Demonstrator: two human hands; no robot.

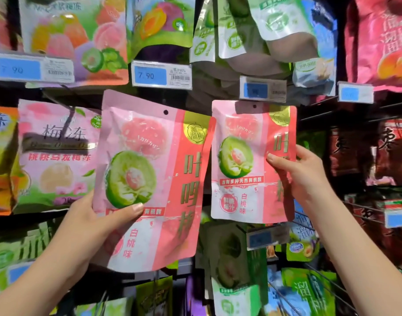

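**Surroundings**
- Rack (314,115): dark, w/ wire pegs, fills the whole bkgd. It is packed w/ hung snack pouches.
- Red pouches (382,42): hung top R, well apart from both hands.
- Jelly pouch (56,156): pale pink, hung just L of the held goods. Its R edge is overlapped by the L pouch.
- Green-silver pouches (275,19): bunched top centre, above the R pouch.
- Green pouch (232,270): hung low, partly covered by both pink pouches.
- Price tags (149,75): blue-faced, clipped to peg ends. One sits just above the R pouch.

**Held goods**
- L pouch (154,179): pink, green fruit print, tilted slightly. It is held in front of the rack by the L hand (90,224) at its lower L corner. The thumb (131,210) is pressed across the front and the fingers are hidden behind.
- R pouch (247,160): same print, upright, just beside the L pouch. It is pinched at its R edge by the R hand (302,176). The thumb (277,160) is on the front and the fingers (307,151) are curled behind. On or off a peg: cannot tell.

**Counts**
- Pink pouches held: 2, one per hand.
- Hands: 2.
- Upper-row price tags: 4.
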